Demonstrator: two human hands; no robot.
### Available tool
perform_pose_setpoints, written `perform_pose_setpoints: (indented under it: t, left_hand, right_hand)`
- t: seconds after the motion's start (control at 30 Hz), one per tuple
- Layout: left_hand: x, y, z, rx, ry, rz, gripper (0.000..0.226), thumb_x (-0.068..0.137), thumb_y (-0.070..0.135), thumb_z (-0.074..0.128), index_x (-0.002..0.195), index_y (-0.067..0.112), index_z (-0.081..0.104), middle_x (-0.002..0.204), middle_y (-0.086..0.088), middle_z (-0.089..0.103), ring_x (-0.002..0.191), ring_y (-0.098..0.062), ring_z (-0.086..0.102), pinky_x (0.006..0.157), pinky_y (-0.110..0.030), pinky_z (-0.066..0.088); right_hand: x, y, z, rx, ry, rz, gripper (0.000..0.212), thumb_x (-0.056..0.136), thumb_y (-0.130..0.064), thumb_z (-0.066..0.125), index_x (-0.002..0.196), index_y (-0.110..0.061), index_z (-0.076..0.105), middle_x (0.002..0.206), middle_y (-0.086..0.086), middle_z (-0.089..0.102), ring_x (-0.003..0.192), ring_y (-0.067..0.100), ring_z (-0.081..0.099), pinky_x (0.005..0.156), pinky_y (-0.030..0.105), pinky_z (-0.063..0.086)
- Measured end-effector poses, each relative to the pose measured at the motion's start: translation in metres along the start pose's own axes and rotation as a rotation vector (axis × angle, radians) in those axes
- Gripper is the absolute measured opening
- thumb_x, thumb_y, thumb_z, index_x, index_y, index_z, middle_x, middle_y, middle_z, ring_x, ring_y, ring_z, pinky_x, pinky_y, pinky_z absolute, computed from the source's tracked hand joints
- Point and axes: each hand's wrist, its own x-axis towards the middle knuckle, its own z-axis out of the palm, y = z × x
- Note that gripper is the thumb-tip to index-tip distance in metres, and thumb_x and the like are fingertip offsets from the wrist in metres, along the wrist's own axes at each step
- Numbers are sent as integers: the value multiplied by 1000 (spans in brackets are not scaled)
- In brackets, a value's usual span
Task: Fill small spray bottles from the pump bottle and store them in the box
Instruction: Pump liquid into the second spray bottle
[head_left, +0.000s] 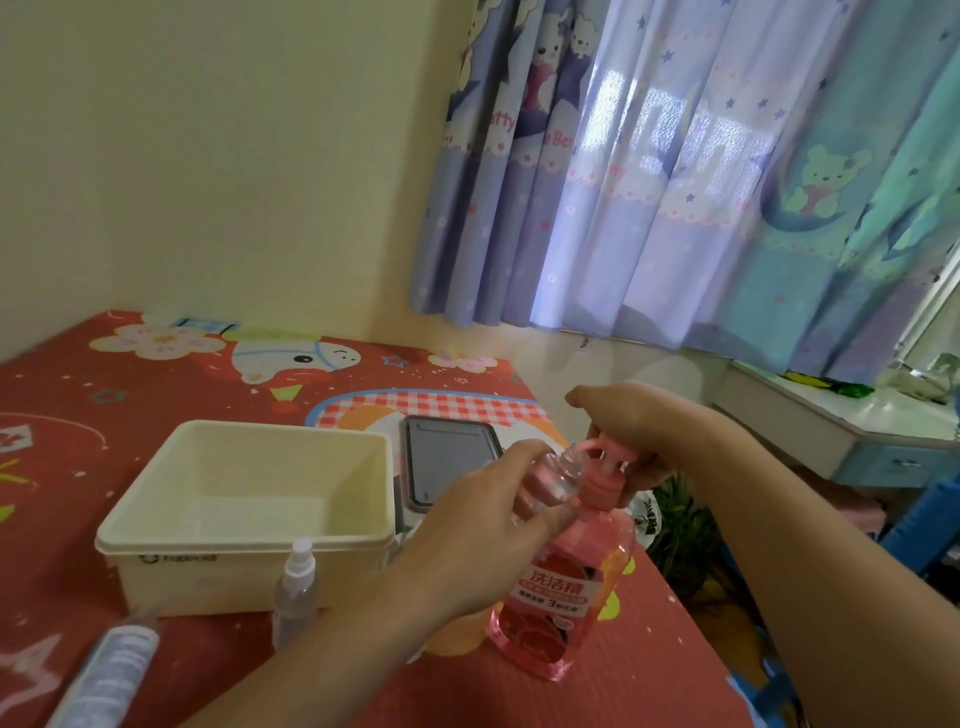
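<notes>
A pink pump bottle (563, 592) of dish soap stands on the red table mat. My left hand (483, 525) grips a small clear spray bottle (553, 478) with no cap, tilted with its mouth under the pink pump spout. My right hand (628, 421) rests on top of the pump head, fingers curled over it. A second small spray bottle (296, 587) with a white cap stands upright in front of the cream box (156, 545), which holds nothing.
A large syringe (109, 670) lies at the lower left of the mat. A phone (447, 457) lies behind the box's right side. The table's right edge drops off beside a plant and a white-and-blue desk (841, 431); curtains hang behind.
</notes>
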Motion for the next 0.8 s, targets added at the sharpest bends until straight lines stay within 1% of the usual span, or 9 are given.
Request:
perform_pose_setpoints:
  t: [0.17,0.27,0.3,0.37,0.43,0.5,0.57,0.63,0.8]
  left_hand:
    - [0,1,2,5,23,3,45,94,51,59,134,43,41,118,19,65,101,3,61,89,-27,52]
    - [0,3,2,8,27,-1,45,93,51,60,134,44,42,118,20,65,99,4,61,89,-28,52]
    - [0,3,2,10,32,-2,45,93,51,60,134,45,42,117,20,66,98,4,61,88,-28,52]
    - [1,2,2,17,41,-5,45,93,52,61,133,46,41,114,20,66,95,4,62,86,-28,53]
    - [1,3,1,25,39,-6,46,93,51,61,134,45,41,113,20,66,96,3,62,85,-27,53]
    - [1,3,1,30,38,-7,47,94,51,60,136,43,40,112,21,65,97,3,61,83,-24,51]
    - [1,2,1,27,44,-6,47,94,51,60,136,43,41,104,24,62,95,5,60,79,-18,47]
    - [0,3,1,23,43,-4,45,94,51,59,135,44,41,97,27,59,94,8,58,78,-15,45]
    - [-1,3,2,24,37,-4,42,95,52,58,132,46,40,101,26,61,94,8,58,79,-16,47]
  right_hand:
    - [-5,1,-2,-35,43,-37,25,101,-13,47,81,-6,60,40,-7,61,43,16,65,61,26,51]
    - [-10,2,-5,-45,22,-46,51,100,-9,48,51,-10,66,38,-11,59,51,11,62,91,35,48]
    - [-11,2,-5,-44,22,-53,49,99,-9,48,54,-9,67,39,-12,60,56,12,62,91,35,47]
    - [-9,4,-3,3,39,-73,26,100,-11,46,87,-5,67,49,-6,66,64,22,69,81,33,51]
    - [-9,6,-3,80,58,-120,21,101,-14,45,112,0,57,69,6,69,79,35,73,77,38,57]
    - [-11,10,-6,101,45,-132,34,103,-28,41,111,-1,59,75,10,67,73,39,74,71,41,60]
    - [-12,19,-9,206,8,-95,62,101,-52,32,105,0,65,77,14,65,61,38,72,63,37,59]
    - [-14,29,-10,276,-18,-125,71,99,-61,29,103,-1,67,87,19,67,63,37,72,63,38,59]
    - [-15,57,-11,347,-164,-317,44,99,-51,43,112,-17,69,109,20,70,95,37,71,77,43,62]
